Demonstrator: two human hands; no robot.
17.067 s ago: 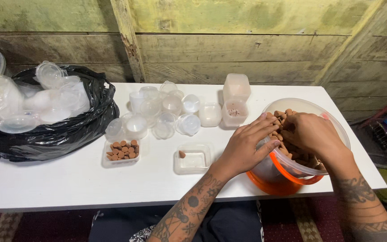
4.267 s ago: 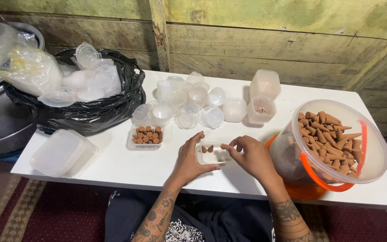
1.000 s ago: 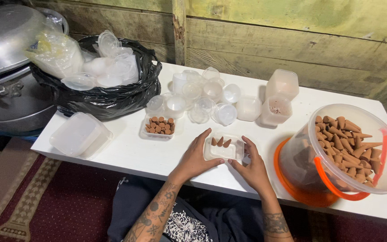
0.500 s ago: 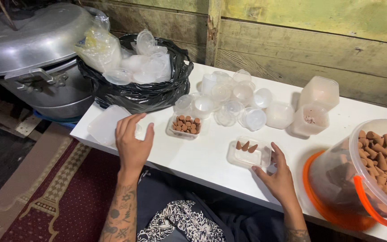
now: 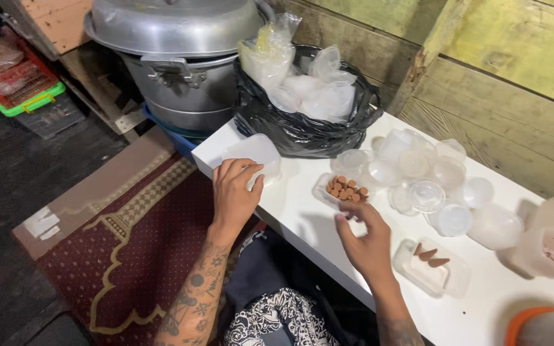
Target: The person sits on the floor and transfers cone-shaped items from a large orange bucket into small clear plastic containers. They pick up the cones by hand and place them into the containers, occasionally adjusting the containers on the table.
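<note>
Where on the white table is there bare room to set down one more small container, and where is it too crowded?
Bare table lies between the left hand and right hand, below the filled tray. More shows beyond the tray with three pieces, toward the near edge. Crowded: the clear lids and cups and around the black bag.
</note>
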